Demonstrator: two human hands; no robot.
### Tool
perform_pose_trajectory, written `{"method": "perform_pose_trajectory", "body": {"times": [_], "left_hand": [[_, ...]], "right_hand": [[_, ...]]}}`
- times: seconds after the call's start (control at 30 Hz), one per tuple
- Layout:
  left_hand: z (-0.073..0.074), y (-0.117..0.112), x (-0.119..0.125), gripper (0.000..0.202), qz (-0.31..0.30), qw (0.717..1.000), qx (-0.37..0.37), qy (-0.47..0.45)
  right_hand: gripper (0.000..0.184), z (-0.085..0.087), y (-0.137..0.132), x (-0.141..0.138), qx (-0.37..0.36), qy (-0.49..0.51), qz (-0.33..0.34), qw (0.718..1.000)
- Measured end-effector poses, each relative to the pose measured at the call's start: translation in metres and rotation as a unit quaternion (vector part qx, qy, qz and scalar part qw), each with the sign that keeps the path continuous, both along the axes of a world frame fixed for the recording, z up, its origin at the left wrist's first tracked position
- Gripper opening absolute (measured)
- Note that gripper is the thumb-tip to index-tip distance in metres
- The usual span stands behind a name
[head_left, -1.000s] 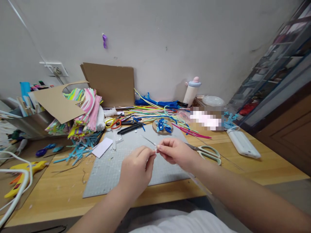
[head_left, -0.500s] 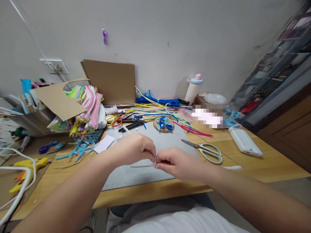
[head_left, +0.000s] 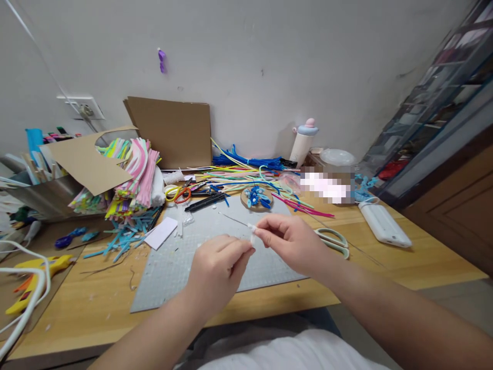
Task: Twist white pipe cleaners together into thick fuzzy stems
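My right hand (head_left: 288, 239) pinches a small white fuzzy piece (head_left: 252, 231), apparently pipe cleaner, between thumb and fingers. From it a thin dark wire (head_left: 233, 219) sticks out to the upper left. Just below, my left hand (head_left: 221, 262) has its thumb and fingertips closed at the lower end of the white piece. Both hands are above the grey cutting mat (head_left: 169, 277). Beyond them, a round wooden slice (head_left: 246, 202) bears a blue pipe-cleaner flower (head_left: 258, 195). Scissors with pale green handles (head_left: 333, 239) lie partly behind my right hand.
Colourful pipe cleaners (head_left: 239, 177) spread along the wall. At left are a striped pipe-cleaner bundle (head_left: 134, 169), light blue cut pieces (head_left: 123, 236), a white card (head_left: 162, 233) and a yellow glue gun (head_left: 42, 277). A white power bank (head_left: 385, 223) and a bottle (head_left: 302, 146) stand right.
My left hand has dropped lower and turned, and my right hand has risen slightly. The wire now points up to the left, where before it lay nearly level. The white piece shows more clearly.
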State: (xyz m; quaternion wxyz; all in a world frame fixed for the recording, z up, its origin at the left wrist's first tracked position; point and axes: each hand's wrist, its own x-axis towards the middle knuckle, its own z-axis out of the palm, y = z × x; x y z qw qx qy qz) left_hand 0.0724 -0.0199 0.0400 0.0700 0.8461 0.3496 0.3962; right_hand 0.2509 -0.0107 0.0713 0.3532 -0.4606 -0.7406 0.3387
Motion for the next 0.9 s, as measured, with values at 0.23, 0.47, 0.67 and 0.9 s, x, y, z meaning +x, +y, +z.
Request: {"method": "perform_pose_trajectory", "body": {"times": [0.23,0.47,0.67,0.9], "left_hand": [[0.040,0.001,-0.015,0.016,-0.017,0.982,0.060,0.179],[0.046,0.038,-0.031,0.013,-0.161,0.970,-0.146,0.109],[0.005,0.019,-0.012,0.024,-0.104,0.955,-0.271,-0.055],[-0.003,-0.016,-0.005,0.021,0.017,0.995,-0.038,0.088]], "right_hand": [[0.016,-0.002,-0.014,0.000,0.168,-0.228,0.017,0.959],[0.013,0.010,-0.018,0.001,0.116,-0.154,0.146,0.970],[0.017,0.004,-0.019,0.002,0.071,-0.044,0.056,0.995],[0.018,-0.013,-0.017,0.003,0.199,-0.201,-0.016,0.959]]}}
